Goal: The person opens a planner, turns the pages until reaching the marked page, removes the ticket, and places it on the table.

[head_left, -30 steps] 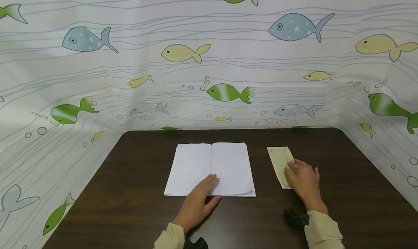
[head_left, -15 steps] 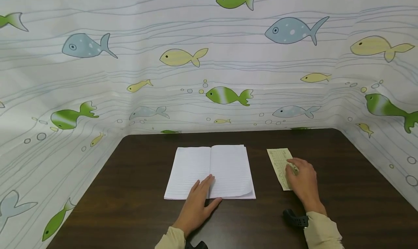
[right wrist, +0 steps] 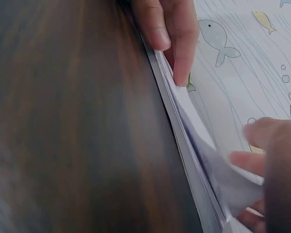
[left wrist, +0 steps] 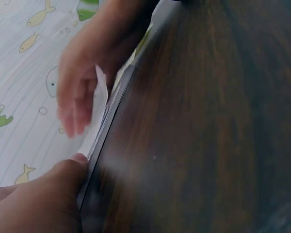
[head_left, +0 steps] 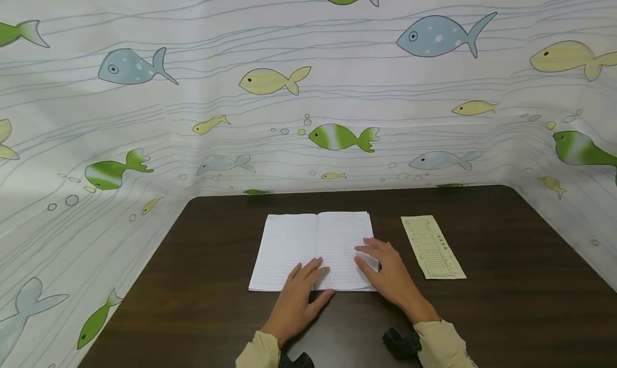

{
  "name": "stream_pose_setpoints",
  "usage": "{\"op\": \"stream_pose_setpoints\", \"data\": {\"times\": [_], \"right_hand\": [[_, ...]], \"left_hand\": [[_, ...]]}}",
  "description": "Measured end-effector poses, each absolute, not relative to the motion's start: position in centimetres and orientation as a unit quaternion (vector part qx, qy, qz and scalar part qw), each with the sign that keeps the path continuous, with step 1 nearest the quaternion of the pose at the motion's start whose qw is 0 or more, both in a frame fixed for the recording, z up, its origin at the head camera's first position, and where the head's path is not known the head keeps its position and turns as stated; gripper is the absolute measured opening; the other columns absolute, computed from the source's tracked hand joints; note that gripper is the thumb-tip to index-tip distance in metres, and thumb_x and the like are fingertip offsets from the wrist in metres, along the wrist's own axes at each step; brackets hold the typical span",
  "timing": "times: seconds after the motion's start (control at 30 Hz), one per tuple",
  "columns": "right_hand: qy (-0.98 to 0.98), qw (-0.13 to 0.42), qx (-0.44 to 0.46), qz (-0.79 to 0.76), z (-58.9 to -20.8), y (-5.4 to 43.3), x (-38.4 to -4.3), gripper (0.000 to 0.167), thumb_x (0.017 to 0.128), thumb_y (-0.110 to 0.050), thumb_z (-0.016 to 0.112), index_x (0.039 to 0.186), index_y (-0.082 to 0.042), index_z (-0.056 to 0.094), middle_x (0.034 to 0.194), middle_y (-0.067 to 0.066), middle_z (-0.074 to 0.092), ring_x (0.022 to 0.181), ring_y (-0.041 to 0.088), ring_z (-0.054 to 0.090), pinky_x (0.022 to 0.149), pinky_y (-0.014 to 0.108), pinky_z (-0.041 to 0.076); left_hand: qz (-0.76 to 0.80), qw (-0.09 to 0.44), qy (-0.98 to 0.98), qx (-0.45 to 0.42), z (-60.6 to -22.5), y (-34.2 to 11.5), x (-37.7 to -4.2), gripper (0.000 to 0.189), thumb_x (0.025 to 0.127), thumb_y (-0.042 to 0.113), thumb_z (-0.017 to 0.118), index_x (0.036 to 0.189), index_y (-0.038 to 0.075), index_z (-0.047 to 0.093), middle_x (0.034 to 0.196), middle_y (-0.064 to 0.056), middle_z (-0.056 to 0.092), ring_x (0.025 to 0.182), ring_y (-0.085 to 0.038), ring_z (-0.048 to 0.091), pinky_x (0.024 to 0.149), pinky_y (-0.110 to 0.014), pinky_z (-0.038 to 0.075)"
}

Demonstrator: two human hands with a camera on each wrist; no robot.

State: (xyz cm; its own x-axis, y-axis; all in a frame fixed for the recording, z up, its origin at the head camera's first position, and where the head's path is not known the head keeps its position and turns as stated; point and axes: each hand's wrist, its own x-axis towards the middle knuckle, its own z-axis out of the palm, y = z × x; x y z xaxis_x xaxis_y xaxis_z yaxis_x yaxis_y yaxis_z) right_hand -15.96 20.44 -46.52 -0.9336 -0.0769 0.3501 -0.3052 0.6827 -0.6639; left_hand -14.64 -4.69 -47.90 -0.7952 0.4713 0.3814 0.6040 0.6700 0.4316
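Note:
An open notebook (head_left: 289, 245) with lined, unwritten pages lies flat on the dark wooden table (head_left: 193, 314). My left hand (head_left: 300, 302) rests with loosely spread fingers on its lower edge, close to the middle fold. Over the right page hovers my right hand (head_left: 392, 277), fingers spread and slightly bent near the page's right edge. In the right wrist view a page corner (right wrist: 228, 179) curls up beside the right fingers (right wrist: 250, 162), which look blurred. To the right of the notebook lies a pale yellow printed slip (head_left: 434, 247), touched by neither hand.
A white sheet printed with fish (head_left: 337, 100) stands as a wall behind the table and along both sides. Each wrist carries a black strapped device (head_left: 402, 344) below a cream sleeve (head_left: 443, 344).
My right hand has moved left from the yellow slip to the notebook's right page, and the slip now lies uncovered, shifted slightly. The left hand stays on the notebook's lower edge.

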Motion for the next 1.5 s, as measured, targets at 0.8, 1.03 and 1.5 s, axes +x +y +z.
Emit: {"op": "stream_pose_setpoints", "data": {"times": [0.8, 1.03, 1.5], "right_hand": [[-0.916, 0.077, 0.116, 0.376, -47.5, 21.5, -15.4, 0.039, 0.095, -0.037, 0.076, 0.126, -0.014, 0.074, 0.155, 0.018, 0.049, 0.143, 0.048, 0.042, 0.108, 0.071, 0.04], [-0.92, 0.096, 0.106, 0.364, -47.3, 21.6, -15.4, 0.036, 0.093, -0.035, 0.078, 0.122, -0.014, 0.077, 0.148, 0.016, 0.056, 0.137, 0.043, 0.049, 0.105, 0.066, 0.045], [-0.921, 0.11, 0.111, 0.356, -47.4, 21.4, -15.2, 0.035, 0.092, -0.037, 0.078, 0.12, -0.015, 0.077, 0.145, 0.013, 0.06, 0.131, 0.038, 0.053, 0.102, 0.062, 0.048]], "left_hand": [[-0.323, 0.189, -0.926, 0.033, -45.6, -9.3, -15.5, 0.047, 0.099, 0.023, 0.066, 0.134, -0.006, 0.06, 0.145, -0.04, 0.045, 0.135, -0.058, 0.045, 0.109, -0.072, 0.036], [-0.379, 0.157, -0.91, 0.056, -43.9, -11.3, -16.0, 0.038, 0.102, 0.024, 0.063, 0.128, -0.003, 0.067, 0.122, -0.028, 0.066, 0.106, -0.045, 0.067, 0.083, -0.063, 0.055], [-0.525, 0.03, -0.85, 0.016, -41.7, -13.4, -17.0, 0.057, 0.107, 0.032, 0.058, 0.148, -0.007, 0.048, 0.131, -0.03, 0.065, 0.117, -0.04, 0.065, 0.098, -0.056, 0.053]]}}
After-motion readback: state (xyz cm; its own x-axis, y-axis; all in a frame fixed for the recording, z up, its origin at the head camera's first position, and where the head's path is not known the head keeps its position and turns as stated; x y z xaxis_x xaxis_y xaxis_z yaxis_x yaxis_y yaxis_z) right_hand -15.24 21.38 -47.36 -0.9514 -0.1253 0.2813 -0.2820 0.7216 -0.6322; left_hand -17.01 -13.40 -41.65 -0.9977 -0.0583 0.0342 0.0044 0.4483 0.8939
